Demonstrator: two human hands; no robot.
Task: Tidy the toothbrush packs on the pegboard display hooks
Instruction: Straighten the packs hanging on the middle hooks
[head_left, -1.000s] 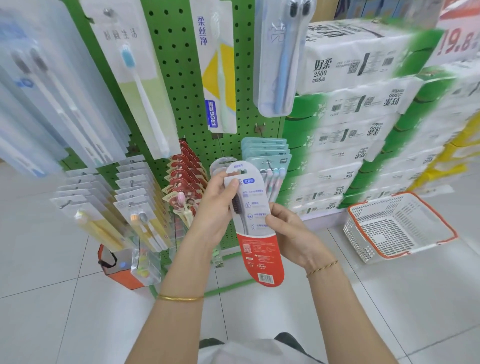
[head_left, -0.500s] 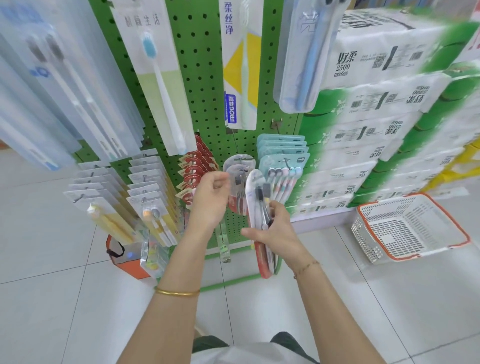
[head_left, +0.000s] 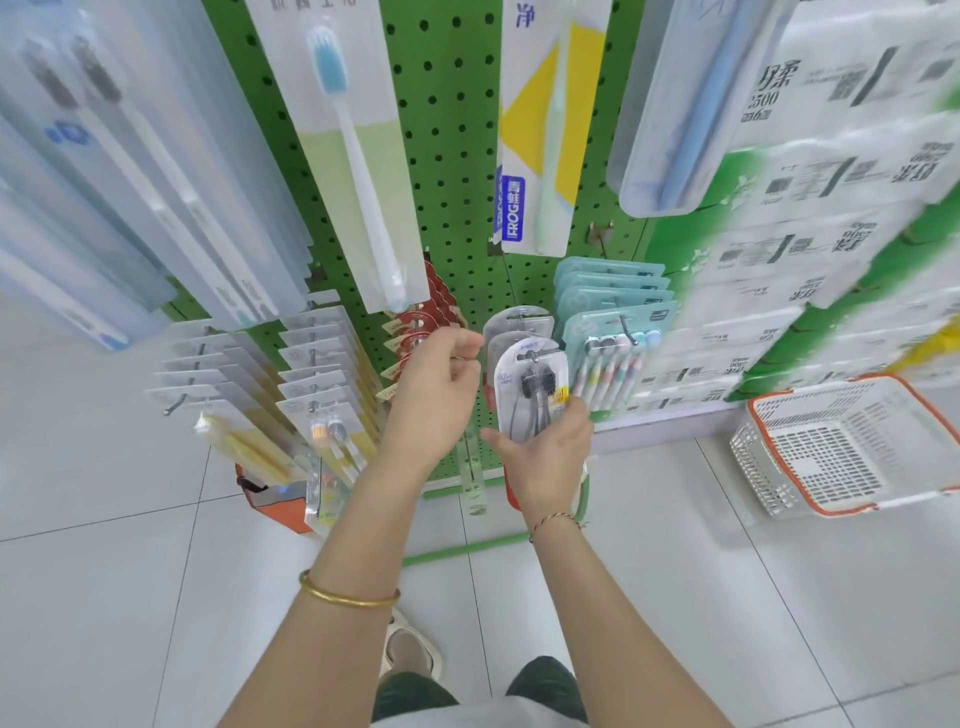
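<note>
Turned face-on since half a second ago, the toothbrush pack (head_left: 527, 387) now sits with its top hole at the hook (head_left: 533, 356), its lower half gripped by the right hand (head_left: 545, 457), thumb on the 9 o'clock edge, fingers (head_left: 574, 410) on the 3 o'clock edge. Just beside its top at 9 o'clock, the left hand (head_left: 436, 387) has its fingers curled; whether they pinch anything cannot be told.

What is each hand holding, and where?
Right hand grips the white blister pack of black toothbrushes by its lower half; left hand, curled, holds nothing.
</note>
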